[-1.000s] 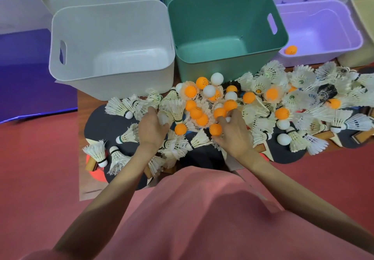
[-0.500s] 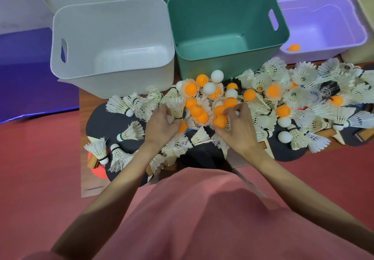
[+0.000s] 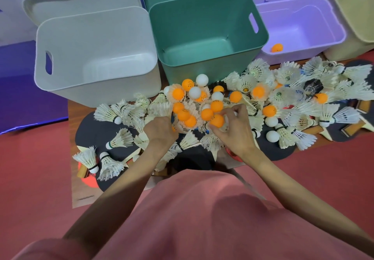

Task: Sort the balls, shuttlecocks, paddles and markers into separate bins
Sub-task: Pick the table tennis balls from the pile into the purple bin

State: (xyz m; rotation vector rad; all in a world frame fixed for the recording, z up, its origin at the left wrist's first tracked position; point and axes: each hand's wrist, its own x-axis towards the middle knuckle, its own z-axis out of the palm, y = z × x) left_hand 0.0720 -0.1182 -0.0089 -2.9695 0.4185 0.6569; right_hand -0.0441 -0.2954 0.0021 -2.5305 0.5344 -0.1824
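I judge the sort barely begun: one orange ball [image 3: 277, 47] lies in the lilac bin [image 3: 332, 37], while the white bin [image 3: 97, 81] and green bin [image 3: 210, 63] show bare floors. Only a corner of the cream bin [image 3: 352, 7] is in frame, so I cannot tell its contents.

Everything else sits heaped on the tabletop [image 3: 81, 197]: shuttlecocks [image 3: 107, 114] spread from the left edge to the right, the other balls [image 3: 183, 115] clustered mid-table by the green bin, and paddles [image 3: 95, 132] mostly buried underneath.

My right hand [image 3: 234, 132] has its fingers curled, pinching an orange ball [image 3: 217, 120]. My left hand [image 3: 159, 130] is bent into the feathers at the cluster's edge; its fingers are hidden, so I cannot tell what they hold.

I can pick out no markers for certain; a few small blue bits poke through the pile.
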